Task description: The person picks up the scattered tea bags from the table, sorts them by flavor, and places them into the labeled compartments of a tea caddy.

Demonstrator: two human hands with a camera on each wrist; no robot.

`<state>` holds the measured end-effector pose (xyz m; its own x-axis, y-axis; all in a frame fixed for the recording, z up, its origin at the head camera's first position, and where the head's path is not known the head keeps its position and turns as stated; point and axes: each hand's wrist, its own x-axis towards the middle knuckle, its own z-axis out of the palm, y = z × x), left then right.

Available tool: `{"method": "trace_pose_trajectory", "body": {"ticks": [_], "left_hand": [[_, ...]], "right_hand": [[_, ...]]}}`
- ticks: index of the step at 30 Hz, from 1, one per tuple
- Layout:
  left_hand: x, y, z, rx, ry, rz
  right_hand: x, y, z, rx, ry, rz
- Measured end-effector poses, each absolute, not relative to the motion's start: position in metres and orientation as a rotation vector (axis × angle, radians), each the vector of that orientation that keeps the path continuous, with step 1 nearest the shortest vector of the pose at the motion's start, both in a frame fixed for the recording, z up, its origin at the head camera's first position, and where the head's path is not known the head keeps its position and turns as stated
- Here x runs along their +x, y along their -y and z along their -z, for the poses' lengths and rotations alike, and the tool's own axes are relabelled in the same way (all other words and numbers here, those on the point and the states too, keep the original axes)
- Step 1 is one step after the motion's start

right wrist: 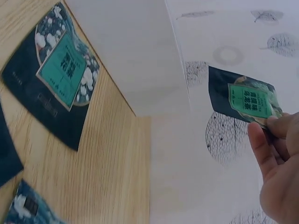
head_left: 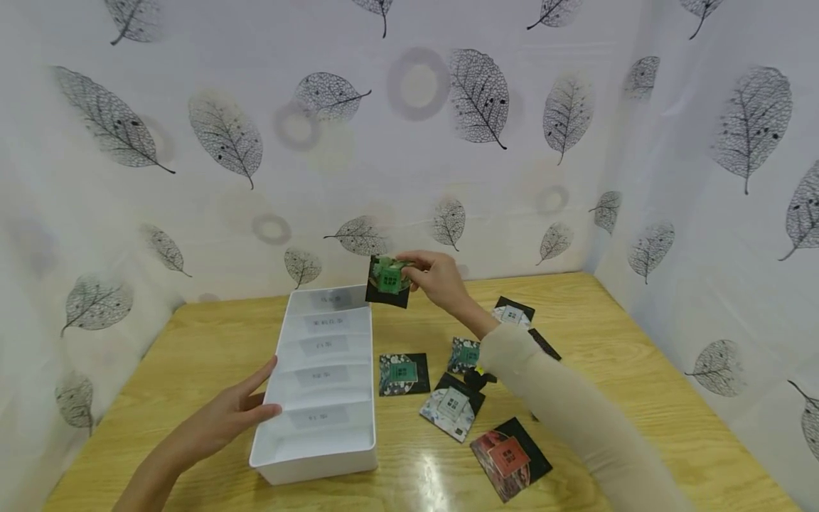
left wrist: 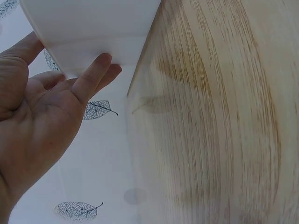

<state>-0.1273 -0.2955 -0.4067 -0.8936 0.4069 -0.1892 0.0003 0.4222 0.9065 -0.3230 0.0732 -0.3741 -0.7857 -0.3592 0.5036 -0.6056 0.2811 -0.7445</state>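
Note:
My right hand (head_left: pixel 438 279) pinches a black-and-green tea sachet (head_left: pixel 387 280) by its edge, raised beside the far right corner of the white divided box (head_left: pixel 323 466). In the right wrist view the fingertips hold one end of this sachet (right wrist: pixel 243 95), its printed label in sight. My left hand (head_left: pixel 220 419) grips the box's left wall, thumb over the rim. In the left wrist view its fingers (left wrist: pixel 96 77) touch the outer wall. Labels mark the box's several compartments. Right of the box lies a teal-labelled sachet (head_left: pixel 403 374).
More sachets lie to the right: a grey-labelled one (head_left: pixel 453 405), a red-labelled one (head_left: pixel 510 459), a small teal one (head_left: pixel 463 354) and one farther back (head_left: pixel 514 311). A small black object (head_left: pixel 475 379) sits among them. Leaf-patterned curtain (head_left: pixel 409 163) borders the wooden table (head_left: pixel 217 341).

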Motion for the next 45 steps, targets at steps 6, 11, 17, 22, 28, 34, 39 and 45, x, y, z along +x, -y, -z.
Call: {"method": "trace_pose_trajectory", "body": {"ticks": [6,11,17,22,28,34,39,45], "left_hand": [[-0.129,0.294,0.404,0.353,-2.299,-1.467],[-0.128,0.294,0.403,0.349,-2.307,-1.459],[-0.128,0.294,0.405,0.352,-2.321,-1.451],[-0.128,0.294,0.405,0.334,-2.329,-1.435],[-0.128,0.295,0.406,0.305,-2.334,-1.407],[-0.128,0.295,0.406,0.296,-2.337,-1.401],[-0.127,0.294,0.405,0.31,-2.333,-1.418],[-0.127,0.294,0.405,0.3,-2.346,-1.41]], "right_hand": [[-0.321,-0.047,0.369,0.966,2.179,-1.413],[-0.319,-0.026,0.367,1.026,2.055,-1.272],[-0.315,-0.008,0.375,1.094,1.986,-1.12],[-0.31,-0.001,0.388,1.15,2.077,-0.987],[-0.308,0.001,0.402,1.232,2.145,-0.833],[-0.307,-0.001,0.41,1.286,2.229,-0.74],[-0.307,-0.002,0.414,1.284,2.321,-0.597],[-0.312,0.002,0.417,1.271,2.411,-0.414]]}}
